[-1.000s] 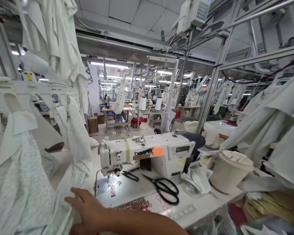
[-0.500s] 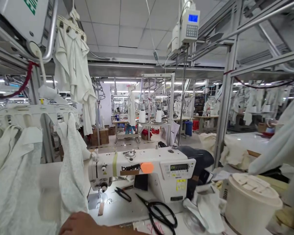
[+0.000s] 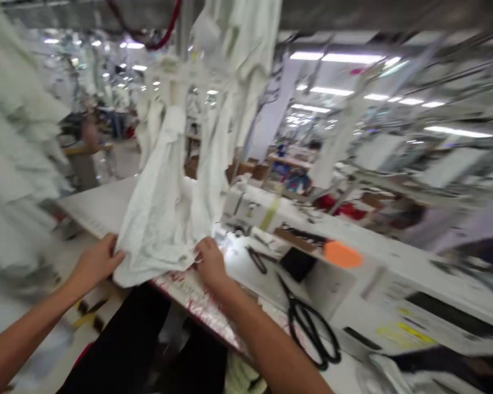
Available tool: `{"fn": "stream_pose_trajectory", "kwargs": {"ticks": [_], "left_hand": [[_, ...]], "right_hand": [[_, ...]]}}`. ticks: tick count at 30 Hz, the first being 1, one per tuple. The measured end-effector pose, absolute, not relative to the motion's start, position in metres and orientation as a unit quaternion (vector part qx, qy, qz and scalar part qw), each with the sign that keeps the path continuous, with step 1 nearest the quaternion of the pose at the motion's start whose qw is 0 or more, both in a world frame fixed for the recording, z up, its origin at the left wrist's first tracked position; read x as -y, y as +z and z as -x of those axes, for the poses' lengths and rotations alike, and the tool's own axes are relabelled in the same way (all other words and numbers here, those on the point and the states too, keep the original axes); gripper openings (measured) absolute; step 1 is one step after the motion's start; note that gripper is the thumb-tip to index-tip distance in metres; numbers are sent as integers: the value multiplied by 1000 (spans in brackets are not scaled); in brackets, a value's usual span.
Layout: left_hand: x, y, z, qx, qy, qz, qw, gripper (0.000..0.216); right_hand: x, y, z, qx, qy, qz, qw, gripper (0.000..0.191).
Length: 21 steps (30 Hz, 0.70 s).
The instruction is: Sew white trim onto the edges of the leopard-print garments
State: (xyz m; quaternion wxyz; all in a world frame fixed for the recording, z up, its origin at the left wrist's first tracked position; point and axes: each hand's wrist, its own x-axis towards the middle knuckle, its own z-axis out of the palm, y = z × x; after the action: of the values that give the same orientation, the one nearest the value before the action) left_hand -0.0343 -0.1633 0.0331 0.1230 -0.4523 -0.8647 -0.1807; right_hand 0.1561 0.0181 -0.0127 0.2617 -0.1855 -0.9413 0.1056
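Though unseen earlier, left hand [image 3: 96,262] visible.

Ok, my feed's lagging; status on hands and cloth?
Left hand, right hand at opposite lower edges. Pale cloth hanging between. Black scissors lie right, apart.

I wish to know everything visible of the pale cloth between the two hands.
The pale cloth is off-white and looks soft, with a faint texture blurred by motion. It hangs in long folds, narrow above and wider below, over the edge of the white table. The left hand meets its lower left edge; the right hand pinches its lower right end. Blur hides how its top is fastened.
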Motion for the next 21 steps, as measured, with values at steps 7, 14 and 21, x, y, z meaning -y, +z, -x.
{"fn": "stream_pose_trajectory", "kwargs": {"ticks": [7,14,21], "left_hand": [[169,13,24,839,-135,506,149,32],[65,31,12,686,-9,727,34,19],[75,56,92,728,154,666,-44,19]], "right_hand": [[-25,-28,-155,945,127,160,254,8],[-22,-20,-154,952,101,143,250,19],[-27,-20,-150,951,116,144,249,20]]}}
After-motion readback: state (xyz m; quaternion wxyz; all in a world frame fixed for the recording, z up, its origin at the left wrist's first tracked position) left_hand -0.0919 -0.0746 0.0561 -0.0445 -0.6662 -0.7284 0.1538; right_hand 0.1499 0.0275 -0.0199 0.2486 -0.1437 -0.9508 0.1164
